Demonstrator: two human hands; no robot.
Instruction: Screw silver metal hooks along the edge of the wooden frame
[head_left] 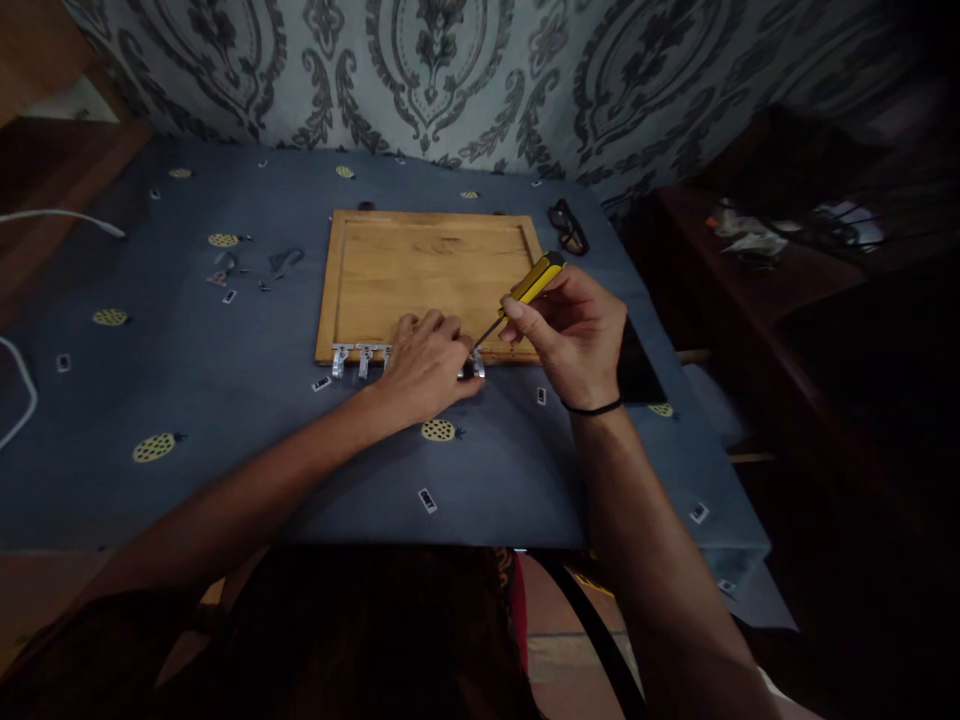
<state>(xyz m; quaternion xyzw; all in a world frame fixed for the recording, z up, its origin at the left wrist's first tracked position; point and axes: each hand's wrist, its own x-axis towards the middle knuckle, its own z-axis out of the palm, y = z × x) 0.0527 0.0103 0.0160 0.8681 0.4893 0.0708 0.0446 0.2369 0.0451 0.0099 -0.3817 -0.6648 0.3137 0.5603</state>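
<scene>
A framed wooden board [435, 270] lies flat on the table. Along its near edge runs a row of shiny metal hooks [364, 361], partly covered by my left hand [429, 362]. That hand rests over the edge with bent fingers, its thumb and forefinger closed about the hook [480, 366] at the row's right end. Pinched in the fingers of my right hand [577, 335] is a yellow and black screwdriver [531, 283]. It slants down to the left, its tip at that right-end hook; whether it sits in a screw is too small to see.
A blue cloth with pineapple prints covers the table [247, 400]. Small loose hardware [264, 286] lies left of the board, near a grey piece [285, 260]. Black-framed glasses [568, 228] are at the right back, and a dark flat object [641, 370] is by my right wrist.
</scene>
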